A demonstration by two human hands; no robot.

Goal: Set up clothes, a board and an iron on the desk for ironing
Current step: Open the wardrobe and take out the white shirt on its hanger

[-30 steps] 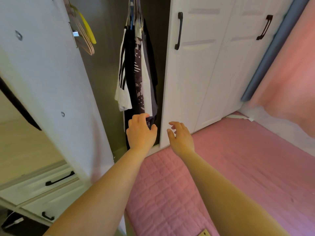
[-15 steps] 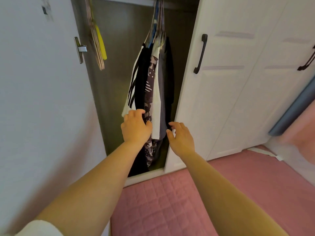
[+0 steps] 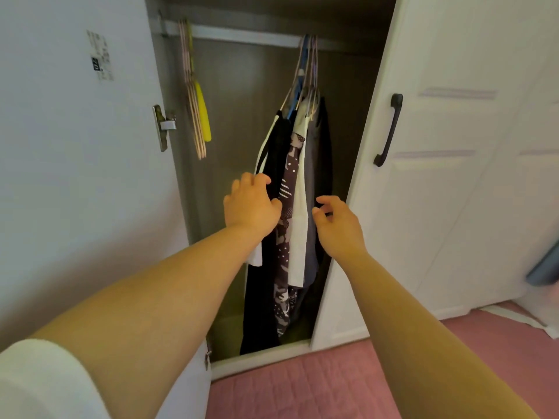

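Observation:
Several garments hang bunched on hangers from the rail inside an open wardrobe: black, patterned dark, white and grey pieces. My left hand reaches in at the left side of the bunch, fingers spread, touching the black garment's edge. My right hand hovers at the right side of the bunch, fingers curled and apart, holding nothing. No board, iron or desk is in view.
The wardrobe's left door stands open beside my left arm. Empty pink and yellow hangers hang at the rail's left end. A shut white door with a black handle is on the right. A pink quilted mat lies below.
My view has tilted up and closer to the wardrobe, showing the rail. Both hands have risen higher along the hanging clothes and spread apart on either side of the bunch.

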